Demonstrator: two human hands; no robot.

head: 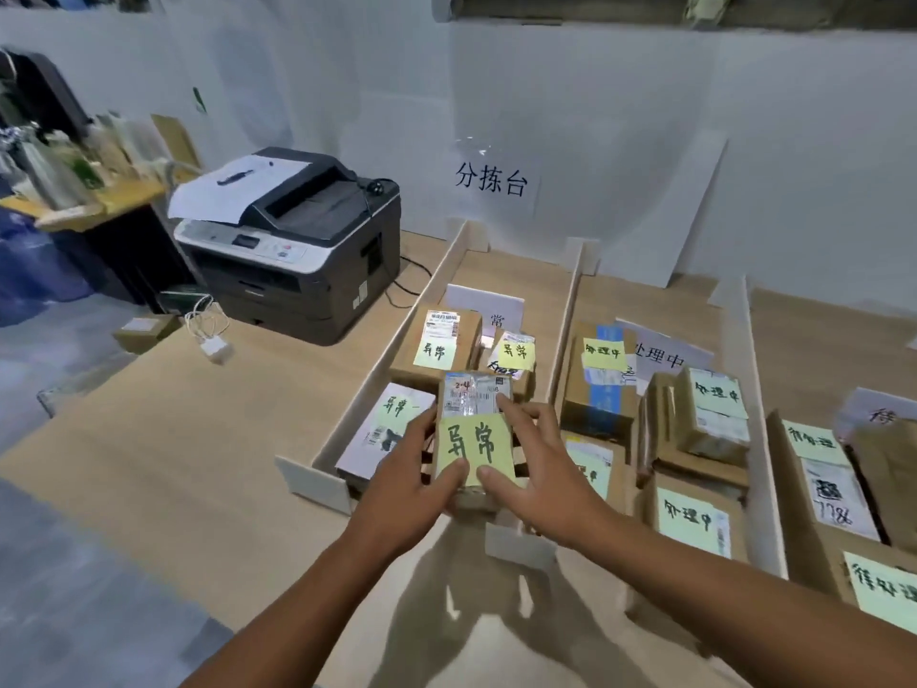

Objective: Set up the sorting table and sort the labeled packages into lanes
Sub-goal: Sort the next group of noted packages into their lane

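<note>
Over the near end of the leftmost lane, both hands hold one small cardboard package (475,434) bearing a yellow sticky note (475,445) and a shipping label. Left hand (414,481) clasps its left edge, thumb on the note; right hand (538,471) clasps the right edge, so each grip is closed on the package. Beneath and beyond it lie other noted parcels: a white one (377,432) to the left, a brown box (436,350) farther back. White dividers (565,335) split the wooden desk (208,439) into lanes; the next lane holds green-noted boxes (692,516). A printer (297,245) sits at the left, and a paper sign (491,181) hangs on the wall.
</note>
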